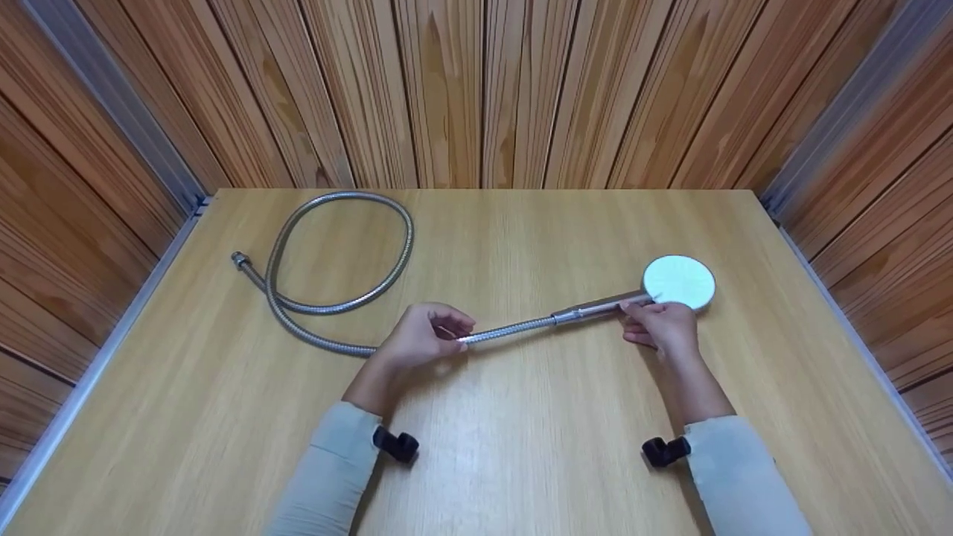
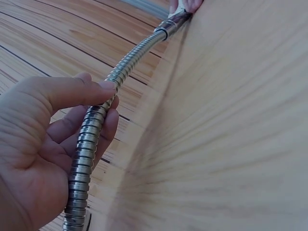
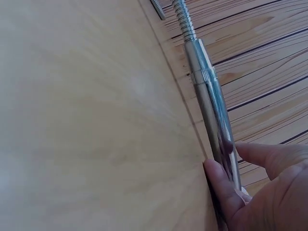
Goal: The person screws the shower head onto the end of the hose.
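Note:
A chrome shower head with a round pale face lies at the right of the table, its handle pointing left. My right hand holds the handle close to the round head, thumb and fingers on either side of it in the right wrist view. From the handle's end runs a ribbed metal shower hose. My left hand pinches this hose between thumb and fingers, as the left wrist view shows at the hose. Beyond that hand the hose curves into a loop, ending in a metal nut.
The wooden table carries the hose loop at its back left. Wood-plank walls rise behind and at both sides, with grey metal strips in the corners. A small black device sits on each wrist.

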Available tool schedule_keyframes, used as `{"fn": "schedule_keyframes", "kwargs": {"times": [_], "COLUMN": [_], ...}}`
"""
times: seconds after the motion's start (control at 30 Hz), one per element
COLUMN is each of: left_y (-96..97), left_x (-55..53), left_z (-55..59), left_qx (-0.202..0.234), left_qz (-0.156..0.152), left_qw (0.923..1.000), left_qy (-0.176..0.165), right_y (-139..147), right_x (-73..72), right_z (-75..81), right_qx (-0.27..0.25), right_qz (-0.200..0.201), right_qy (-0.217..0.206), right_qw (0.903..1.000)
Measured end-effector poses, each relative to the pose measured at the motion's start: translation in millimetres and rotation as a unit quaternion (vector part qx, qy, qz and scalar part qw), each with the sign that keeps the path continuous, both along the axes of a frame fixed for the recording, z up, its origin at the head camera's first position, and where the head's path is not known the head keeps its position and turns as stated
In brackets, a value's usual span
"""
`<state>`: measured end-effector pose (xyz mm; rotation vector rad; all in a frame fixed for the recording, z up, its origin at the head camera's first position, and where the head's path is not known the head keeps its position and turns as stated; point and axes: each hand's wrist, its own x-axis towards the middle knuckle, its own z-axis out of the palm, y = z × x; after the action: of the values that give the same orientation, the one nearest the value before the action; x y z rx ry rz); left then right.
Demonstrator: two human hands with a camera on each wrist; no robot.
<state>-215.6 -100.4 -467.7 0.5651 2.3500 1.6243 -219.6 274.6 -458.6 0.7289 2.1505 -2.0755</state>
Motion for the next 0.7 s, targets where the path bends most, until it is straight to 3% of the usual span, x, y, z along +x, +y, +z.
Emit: {"fn": "schedule_keyframes", "kwargs": {"times": [0.2, 0.43, 0.57, 0.7], "left_y": [-0.9, 0.3, 1.1, -0.2], "left_x": [-1.1, 1.6, 4.0, 6.4], "left_z": [0.1, -2.5, -3.9, -3.5], "left_qx": [-0.008, -0.073, -0.097, -0.114], "left_qz": [0.014, 0.014, 0.011, -0.002], "left_qw": [0.9999, 0.9970, 0.9945, 0.9922], "left_qy": [0.002, 0.023, 0.038, 0.051], "right_y": [7.1, 15.3, 17.4, 15.7], "right_x": [4.0, 16.6, 23.2, 30.1], "right_z": [1.4, 10.8, 16.2, 20.1], "right_qx": [-0.008, -0.068, -0.071, -0.050], "right_qz": [0.034, 0.081, 0.100, 0.124], "right_qy": [0.010, 0.031, 0.039, 0.073], "right_qw": [0.9993, 0.9939, 0.9918, 0.9883]}}
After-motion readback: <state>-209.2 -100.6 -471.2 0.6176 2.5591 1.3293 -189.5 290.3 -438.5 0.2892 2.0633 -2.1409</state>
